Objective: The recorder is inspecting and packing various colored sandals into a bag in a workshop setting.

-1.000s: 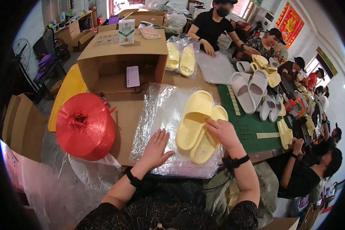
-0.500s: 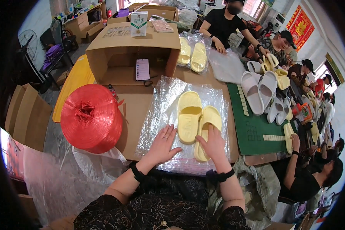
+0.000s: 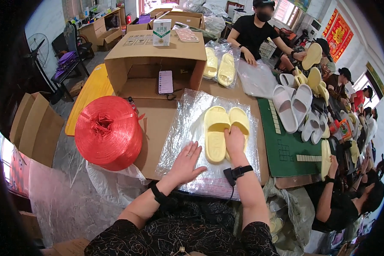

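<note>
Two pale yellow slippers, a left-hand one and a right-hand one, lie side by side on a stack of clear plastic bags. My right hand reaches over the heel of the right-hand slipper and grips it at the strap opening; its fingertips are hidden inside. Flat on the bags, just left of the slippers, rests my left hand, fingers stretched out and holding nothing.
A big red twine roll stands at the left. Behind the bags is an open cardboard box with a phone at its opening. Right of me, a green mat bears grey slippers; co-workers handle slippers around it.
The right-hand slipper has moved forward, level with the other one, with my right hand pushed further into it. My left hand stays flat. At the far right, a co-worker's hand now raises a yellow slipper.
</note>
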Available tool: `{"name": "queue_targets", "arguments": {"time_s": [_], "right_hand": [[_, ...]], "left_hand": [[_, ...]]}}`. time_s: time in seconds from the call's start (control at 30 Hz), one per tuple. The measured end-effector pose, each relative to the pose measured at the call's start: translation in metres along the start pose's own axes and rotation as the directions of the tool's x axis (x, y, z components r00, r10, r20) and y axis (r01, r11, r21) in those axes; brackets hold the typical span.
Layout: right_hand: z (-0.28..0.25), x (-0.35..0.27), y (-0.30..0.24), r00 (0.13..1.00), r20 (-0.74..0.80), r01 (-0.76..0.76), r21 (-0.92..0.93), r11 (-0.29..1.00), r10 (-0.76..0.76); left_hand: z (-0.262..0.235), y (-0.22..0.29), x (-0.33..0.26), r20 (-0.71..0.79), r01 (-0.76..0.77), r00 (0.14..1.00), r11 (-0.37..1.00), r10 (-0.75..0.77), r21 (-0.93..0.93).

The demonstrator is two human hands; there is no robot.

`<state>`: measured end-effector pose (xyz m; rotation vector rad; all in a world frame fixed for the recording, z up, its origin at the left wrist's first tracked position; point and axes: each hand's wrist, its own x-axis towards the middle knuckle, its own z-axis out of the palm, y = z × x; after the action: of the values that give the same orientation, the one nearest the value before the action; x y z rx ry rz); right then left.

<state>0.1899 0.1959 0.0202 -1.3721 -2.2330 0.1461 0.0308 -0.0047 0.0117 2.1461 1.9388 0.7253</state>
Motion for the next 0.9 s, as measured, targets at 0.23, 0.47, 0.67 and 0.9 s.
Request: {"name": "queue_targets", "arguments": {"time_s": [0.23,0.47,0.67,0.9], "right_hand": [[-0.061,-0.034,0.043,0.980,-0.071,-0.176,0.113,0.978,0.184],[-0.140,-0.132,0.055,0.876,-0.161,-0.088,0.875,0.476,0.456],[-0.192,-0.182,0.032,0.828,-0.116,-0.076,0.946,0.315,0.549],[-0.201,-0.216,0.015,0.936,0.323,-0.347,0.779,0.522,0.140]], "left_hand": [[-0.011,0.003,0.003,0.133,-0.018,0.991,0.999,0.011,0.045],[-0.020,0.007,0.013,0.247,-0.092,0.967,0.992,0.069,0.084],[0.014,0.010,0.023,0.016,-0.132,0.991,0.986,0.131,0.100],[-0.006,0.030,0.045,0.055,0.081,0.996,0.969,-0.070,-0.232]]}}
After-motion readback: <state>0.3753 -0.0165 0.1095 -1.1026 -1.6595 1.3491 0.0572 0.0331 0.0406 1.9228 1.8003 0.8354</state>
